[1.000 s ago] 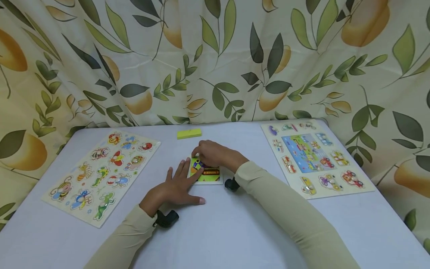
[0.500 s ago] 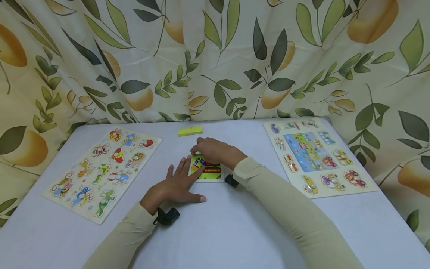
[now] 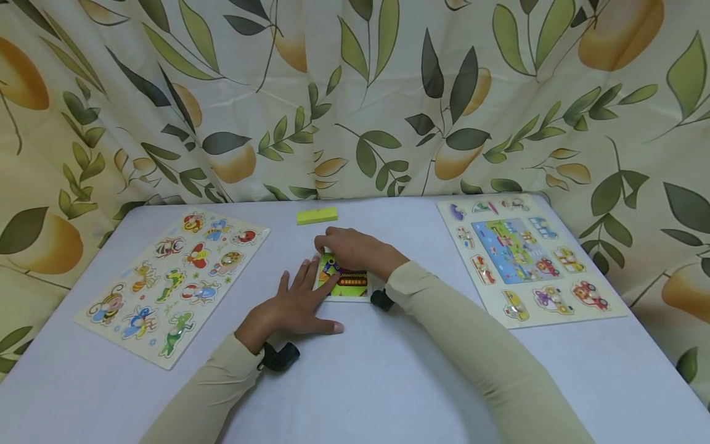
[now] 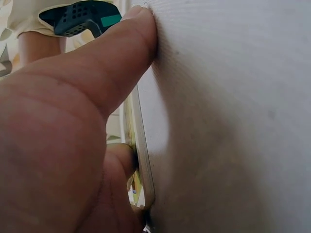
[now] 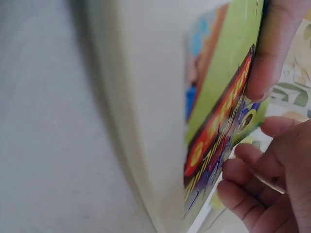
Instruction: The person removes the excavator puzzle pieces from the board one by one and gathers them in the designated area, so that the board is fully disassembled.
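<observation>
A small picture puzzle, with a digger-like vehicle on green and yellow, lies in its white frame at the middle of the table. My left hand is spread flat beside it, index finger reaching onto the picture and thumb resting on the cloth. At the far left corner my right hand bends its fingers down and pinches a puzzle piece, mostly covered by the hand. In the right wrist view, the curled fingers of that hand meet the printed surface. The left wrist view has the left thumb against the cloth.
A yellow-green strip lies beyond the puzzle. An insect peg board is at the left, and a vehicle board at the right. Behind the white-clothed table hangs a leaf-patterned curtain.
My right hand has shifted slightly toward the puzzle's far edge, uncovering a bit more green picture. The left hand keeps its place. The whole head view has shifted a little.
</observation>
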`<move>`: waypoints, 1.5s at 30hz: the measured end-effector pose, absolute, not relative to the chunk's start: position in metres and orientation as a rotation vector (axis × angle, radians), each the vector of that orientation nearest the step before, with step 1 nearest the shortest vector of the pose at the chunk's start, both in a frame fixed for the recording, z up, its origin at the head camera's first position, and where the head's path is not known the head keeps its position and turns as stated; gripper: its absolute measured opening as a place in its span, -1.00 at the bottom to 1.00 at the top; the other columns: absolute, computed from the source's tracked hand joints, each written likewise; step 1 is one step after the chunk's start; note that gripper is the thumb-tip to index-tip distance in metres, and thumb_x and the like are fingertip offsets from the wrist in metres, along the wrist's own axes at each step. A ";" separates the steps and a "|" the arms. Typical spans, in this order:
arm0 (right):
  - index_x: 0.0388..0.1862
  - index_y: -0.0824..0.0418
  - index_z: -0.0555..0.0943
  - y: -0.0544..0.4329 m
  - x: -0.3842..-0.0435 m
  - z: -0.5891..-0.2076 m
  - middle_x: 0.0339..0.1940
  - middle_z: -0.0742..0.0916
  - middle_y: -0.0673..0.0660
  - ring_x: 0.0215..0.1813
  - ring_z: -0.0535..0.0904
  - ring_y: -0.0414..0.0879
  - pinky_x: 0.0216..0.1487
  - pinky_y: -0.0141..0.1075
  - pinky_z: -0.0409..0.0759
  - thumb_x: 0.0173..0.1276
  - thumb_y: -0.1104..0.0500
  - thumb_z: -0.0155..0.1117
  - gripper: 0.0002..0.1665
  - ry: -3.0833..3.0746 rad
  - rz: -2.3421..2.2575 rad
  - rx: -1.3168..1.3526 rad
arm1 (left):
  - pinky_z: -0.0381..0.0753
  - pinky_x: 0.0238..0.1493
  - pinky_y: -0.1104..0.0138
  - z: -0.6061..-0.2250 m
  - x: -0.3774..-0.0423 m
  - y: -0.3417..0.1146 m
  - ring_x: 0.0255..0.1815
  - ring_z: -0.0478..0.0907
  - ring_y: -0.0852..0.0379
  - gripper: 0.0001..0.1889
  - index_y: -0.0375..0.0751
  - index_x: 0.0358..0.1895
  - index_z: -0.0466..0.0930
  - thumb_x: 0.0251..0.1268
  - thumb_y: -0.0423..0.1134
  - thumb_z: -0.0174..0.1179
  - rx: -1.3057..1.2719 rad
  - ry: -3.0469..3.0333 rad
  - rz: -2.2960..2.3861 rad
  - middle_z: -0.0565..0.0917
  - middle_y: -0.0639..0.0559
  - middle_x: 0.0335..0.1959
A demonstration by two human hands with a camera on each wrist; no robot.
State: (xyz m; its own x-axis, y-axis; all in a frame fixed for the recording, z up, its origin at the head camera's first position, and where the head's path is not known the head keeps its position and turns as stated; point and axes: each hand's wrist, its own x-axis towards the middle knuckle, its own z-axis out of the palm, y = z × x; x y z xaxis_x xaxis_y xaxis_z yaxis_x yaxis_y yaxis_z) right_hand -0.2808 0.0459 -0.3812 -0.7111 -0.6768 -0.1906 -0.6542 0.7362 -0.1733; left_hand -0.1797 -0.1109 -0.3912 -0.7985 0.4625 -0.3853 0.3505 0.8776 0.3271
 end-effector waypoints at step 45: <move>-0.02 0.27 0.71 0.118 -0.297 -0.366 -0.11 0.73 0.09 -0.20 0.56 -0.08 -0.17 -0.26 0.52 0.44 0.29 0.15 -0.75 2.597 -1.026 -0.649 | -0.34 0.36 -0.26 -0.389 -0.180 -0.102 0.56 -0.40 -0.14 -0.07 0.06 0.58 -0.04 0.24 0.29 0.16 0.565 2.648 0.329 -0.26 -0.16 0.58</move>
State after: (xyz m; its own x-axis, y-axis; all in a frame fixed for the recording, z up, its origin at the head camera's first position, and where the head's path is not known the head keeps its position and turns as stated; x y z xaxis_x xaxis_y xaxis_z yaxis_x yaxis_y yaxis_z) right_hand -0.2972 0.1183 -0.3663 -0.8619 -0.4996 -0.0869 -0.3052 0.6481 -0.6978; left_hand -0.1802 -0.1023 -0.3891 -0.8331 0.4339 -0.3431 0.3367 0.8899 0.3078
